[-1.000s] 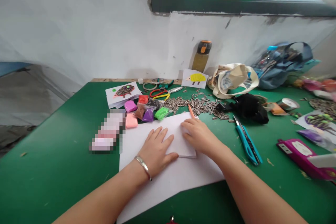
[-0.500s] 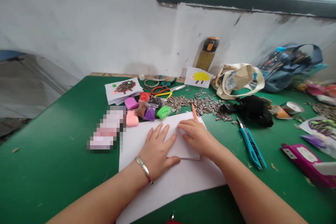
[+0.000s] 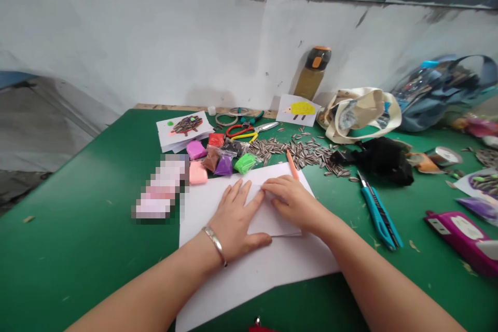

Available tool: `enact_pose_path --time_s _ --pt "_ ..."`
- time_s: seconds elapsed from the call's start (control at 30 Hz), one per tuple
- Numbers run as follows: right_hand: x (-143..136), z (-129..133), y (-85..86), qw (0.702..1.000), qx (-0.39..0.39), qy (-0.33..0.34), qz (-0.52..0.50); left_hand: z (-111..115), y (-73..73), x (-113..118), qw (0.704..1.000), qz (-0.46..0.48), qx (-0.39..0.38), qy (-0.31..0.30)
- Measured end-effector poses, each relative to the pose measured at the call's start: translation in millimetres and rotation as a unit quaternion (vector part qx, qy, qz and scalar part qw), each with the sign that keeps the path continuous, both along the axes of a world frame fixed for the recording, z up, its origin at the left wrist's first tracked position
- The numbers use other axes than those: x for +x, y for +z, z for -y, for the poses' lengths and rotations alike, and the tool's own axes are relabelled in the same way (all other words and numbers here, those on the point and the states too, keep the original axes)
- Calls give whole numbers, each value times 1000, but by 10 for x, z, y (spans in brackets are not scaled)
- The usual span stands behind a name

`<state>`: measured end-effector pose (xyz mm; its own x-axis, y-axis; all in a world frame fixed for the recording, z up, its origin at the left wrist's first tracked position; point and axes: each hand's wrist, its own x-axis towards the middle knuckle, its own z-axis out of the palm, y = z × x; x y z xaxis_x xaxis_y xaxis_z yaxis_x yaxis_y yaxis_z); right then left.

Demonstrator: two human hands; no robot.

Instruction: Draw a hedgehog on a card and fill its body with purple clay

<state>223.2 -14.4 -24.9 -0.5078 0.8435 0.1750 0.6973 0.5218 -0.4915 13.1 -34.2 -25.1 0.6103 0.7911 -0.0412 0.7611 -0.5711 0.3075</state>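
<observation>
A small white sheet of paper (image 3: 286, 223), which looks folded, lies on a larger white sheet (image 3: 249, 290). My left hand (image 3: 238, 218), a silver bangle at its wrist, rests flat on the small paper with fingers spread and thumb out to the right. Over the same paper's upper part, my right hand (image 3: 291, 201) bends its fingers slightly, the tips touching the paper beside my left index finger. Its thumb side is apart from the fingers, and its palm hides part of the paper. Just beyond it lies an orange pen-like stick (image 3: 292, 164).
Behind the paper are clay packets (image 3: 223, 164), sunflower seeds (image 3: 307, 153), scissors (image 3: 254, 132) and a hedgehog drawing (image 3: 298, 110). A blue utility knife (image 3: 380, 218) and a magenta device (image 3: 462, 241) lie to the right. A bottle (image 3: 313, 72) and a cloth bag (image 3: 360, 114) stand by the wall.
The view has tilted down and turned slightly left. My left index fingertip now meets my right fingertips, where a gap showed before. Both hands stay on the paper.
</observation>
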Motion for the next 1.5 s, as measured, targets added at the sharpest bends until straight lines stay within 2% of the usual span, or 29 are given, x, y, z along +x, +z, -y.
enact_pose_path --time_s 0.27,0.4,0.57,0.67,0.77,0.9,1.07,1.27,1.5 --pt "-49 30 31 1000 1 -2 20 27 98 0 1000 -18 -8 -12" --pt "-59 51 36 999 11 -1 31 -1 130 -62 995 52 85 -23" --pt "-53 54 57 1000 3 -2 27 -173 117 -218 962 149 229 -1" --pt "-60 59 56 999 8 -2 31 -295 65 -310 941 165 295 19" --pt "-58 72 33 1000 7 -4 22 -391 1 -385 931 152 330 45" --pt "-52 81 7 1000 7 -9 17 -467 -77 -447 936 135 317 77" --pt "-49 69 19 1000 10 -3 21 -538 -139 -462 957 90 254 103" --pt "-10 47 37 1000 17 21 12 -620 -153 -435 960 70 240 129" --pt "-42 49 31 999 27 21 24 -609 -147 -413 960 54 236 143"
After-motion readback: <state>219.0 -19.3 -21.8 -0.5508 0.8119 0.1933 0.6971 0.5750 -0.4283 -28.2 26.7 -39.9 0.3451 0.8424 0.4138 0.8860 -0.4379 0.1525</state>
